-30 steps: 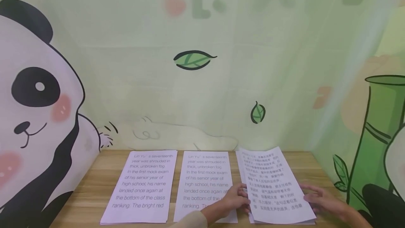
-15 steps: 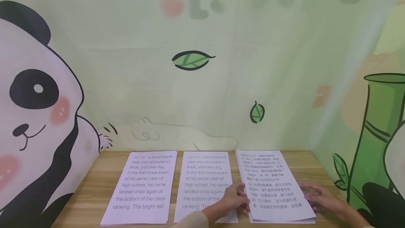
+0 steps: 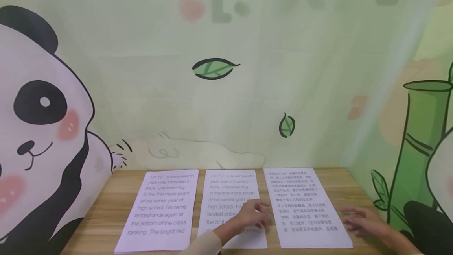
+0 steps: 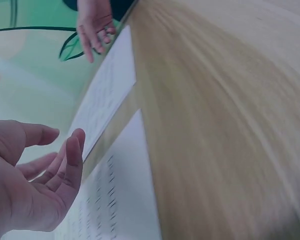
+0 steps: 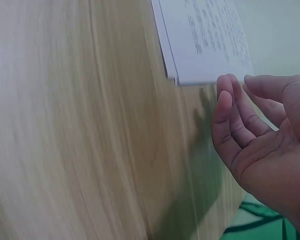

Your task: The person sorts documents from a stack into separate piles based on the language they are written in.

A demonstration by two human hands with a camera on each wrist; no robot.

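A stack of paper printed with Chinese text (image 3: 304, 207) lies flat at the right of the table, its sheets nearly aligned. My left hand (image 3: 255, 213) hovers over the right side of the middle paper stack (image 3: 230, 192), which bears English text and is partly hidden by the hand. Its fingers are loosely bent with nothing between them, as the left wrist view shows of the left hand (image 4: 37, 175). Beyond the right stack's right edge, my right hand (image 3: 364, 223) holds nothing; in the right wrist view the right hand (image 5: 270, 125) has relaxed fingers near the paper's edge.
Another stack of English-text paper (image 3: 159, 207) lies at the left of the wooden table (image 3: 102, 207). Behind the table hangs a green backdrop (image 3: 141, 89) with a printed panda (image 3: 46, 129) and bamboo (image 3: 421, 148).
The top Chinese-text sheet, earlier raised and skewed, now lies flat in line with its stack. Both hands have come away from its sides, the left one moving left and up.
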